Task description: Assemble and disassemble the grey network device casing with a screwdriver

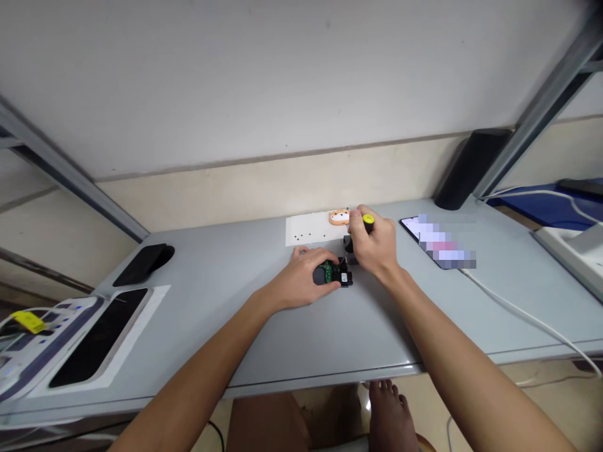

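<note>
Both hands work close together near the middle of a grey desk (320, 351). Left hand (301, 276): partly open and palm down, its thumb and fingers bent around a small circuit assembly (343, 277), steadying it against the desk. Green board shows beside the fingers, with a black block and a pale label at the right end. Right hand (375, 245): closed in a fist around a screwdriver (369, 221), whose yellow-capped end pokes out above the thumb. The shaft slants down toward the assembly; whether its tip touches cannot be told.

Just beyond the hands lies a white sheet of paper (308, 224), with about 5 tiny dark pieces (309, 234) scattered on it and an orange bear-faced item (339, 218) at its right part. Right of the right hand, a lit phone (414, 235) lies face up, a white cable (518, 307) running from its near end. Farther back stands a black cylinder (466, 169) by the wall. Well to the left are a flat black object (139, 265), a dark-screened device (101, 339) on another white sheet (153, 307), and a white power strip (56, 342) with a yellow tag (29, 321).
</note>
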